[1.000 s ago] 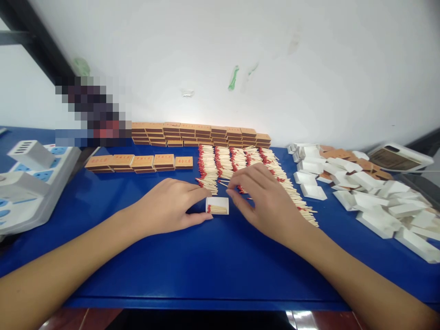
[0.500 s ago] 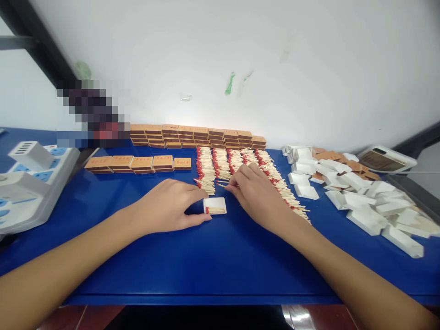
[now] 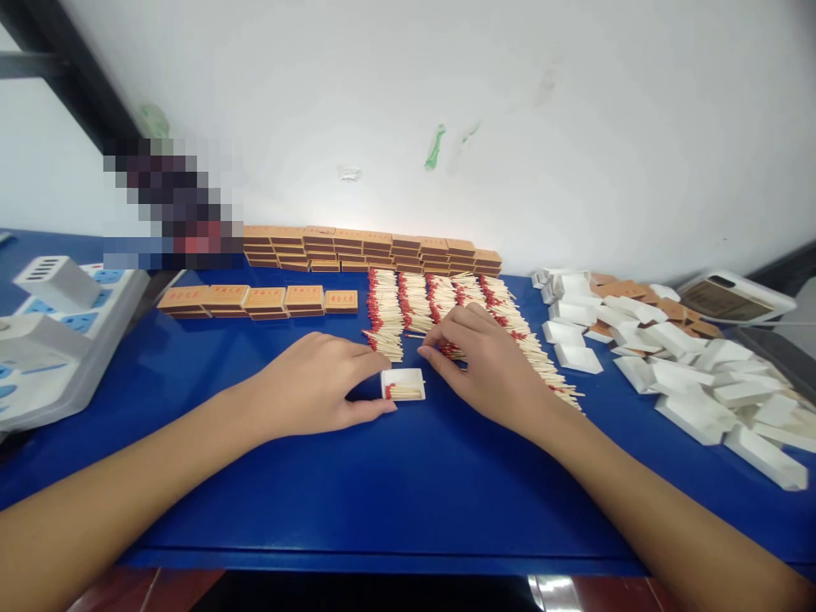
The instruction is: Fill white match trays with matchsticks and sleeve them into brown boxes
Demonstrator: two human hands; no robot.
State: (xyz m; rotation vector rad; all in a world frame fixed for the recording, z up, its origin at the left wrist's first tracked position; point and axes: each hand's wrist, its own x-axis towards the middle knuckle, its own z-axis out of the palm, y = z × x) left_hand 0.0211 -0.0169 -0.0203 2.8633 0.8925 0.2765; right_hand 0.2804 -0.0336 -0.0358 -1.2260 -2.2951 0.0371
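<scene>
A small white matchbox tray lies on the blue table, with several red-headed matches along its near side. My left hand grips the tray's left end between thumb and fingers. My right hand is just beyond the tray to the right, thumb and forefinger slightly apart, with no match visible between them. A loose match lies by its fingertips. Beyond are rows of piled matches, partly hidden by my right hand.
Closed orange matchboxes stand in a row at left, with a longer stack along the wall. Empty white trays and orange sleeves are heaped at right, near a phone. A power strip sits far left.
The match pinched in my right fingers is no longer there, and those fingers have parted a little. My left hand stays at the tray. The view has shifted slightly.
</scene>
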